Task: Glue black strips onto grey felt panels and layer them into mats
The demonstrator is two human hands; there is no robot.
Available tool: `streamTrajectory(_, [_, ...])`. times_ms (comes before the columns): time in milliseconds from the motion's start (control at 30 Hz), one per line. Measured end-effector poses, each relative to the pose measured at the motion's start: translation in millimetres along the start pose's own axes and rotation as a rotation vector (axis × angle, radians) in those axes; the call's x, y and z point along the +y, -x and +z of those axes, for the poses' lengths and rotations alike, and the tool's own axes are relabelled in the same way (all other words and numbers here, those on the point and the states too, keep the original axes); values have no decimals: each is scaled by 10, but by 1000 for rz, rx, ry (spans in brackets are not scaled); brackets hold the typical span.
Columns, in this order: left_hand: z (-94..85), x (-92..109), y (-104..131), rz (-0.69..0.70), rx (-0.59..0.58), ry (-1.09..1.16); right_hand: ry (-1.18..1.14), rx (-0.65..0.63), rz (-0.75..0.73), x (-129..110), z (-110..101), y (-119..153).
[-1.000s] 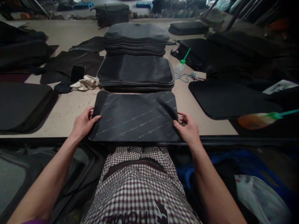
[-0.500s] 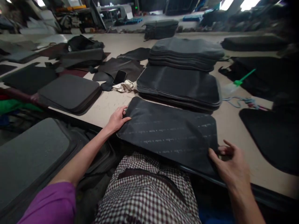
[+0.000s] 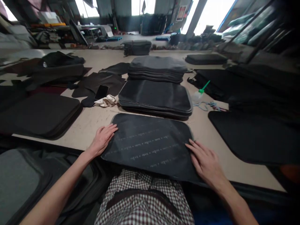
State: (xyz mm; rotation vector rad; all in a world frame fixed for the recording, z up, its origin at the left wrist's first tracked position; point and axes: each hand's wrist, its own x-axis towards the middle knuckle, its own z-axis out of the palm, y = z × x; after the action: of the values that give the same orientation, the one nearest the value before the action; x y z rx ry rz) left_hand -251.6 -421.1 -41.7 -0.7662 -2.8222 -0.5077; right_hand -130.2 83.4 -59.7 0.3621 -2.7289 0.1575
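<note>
A black rounded panel (image 3: 150, 147) with faint rows of printed white lettering lies flat at the table's front edge, close to my checkered apron. My left hand (image 3: 102, 139) rests on its left edge, fingers stretched out together over the surface. On the opposite side, my right hand (image 3: 207, 161) lies with extended fingers touching the upper right edge. Neither hand is wrapped round anything. Just behind the panel stands a stack of similar black panels (image 3: 154, 93) with shiny edging, and a greyer stack (image 3: 158, 64) sits beyond it.
Dark panels (image 3: 44, 112) are piled at left, more (image 3: 18, 178) below the table edge. A phone (image 3: 101, 92) and crumpled cloth (image 3: 107, 101) lie left of the stacks. Right are a green-tipped bottle (image 3: 198, 96), cord (image 3: 208, 105) and a black panel (image 3: 255, 137).
My view has lifted and turned right. Both hands have gone from gripping the panel's sides with thumbs on top to lying on its edges with fingers extended.
</note>
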Motion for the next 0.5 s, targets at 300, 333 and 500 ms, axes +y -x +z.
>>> streamTrajectory(300, [-265,51,-128,-79,-83,139,-129,-43,21,304,-53,-205])
streamTrajectory(333, [-272,54,-133,-81,-78,134,-128,-37,35,297,-59,-227])
streamTrajectory(500, [-196,-50,-59,-32,-88,68,-111,8,17,125,-156,-279])
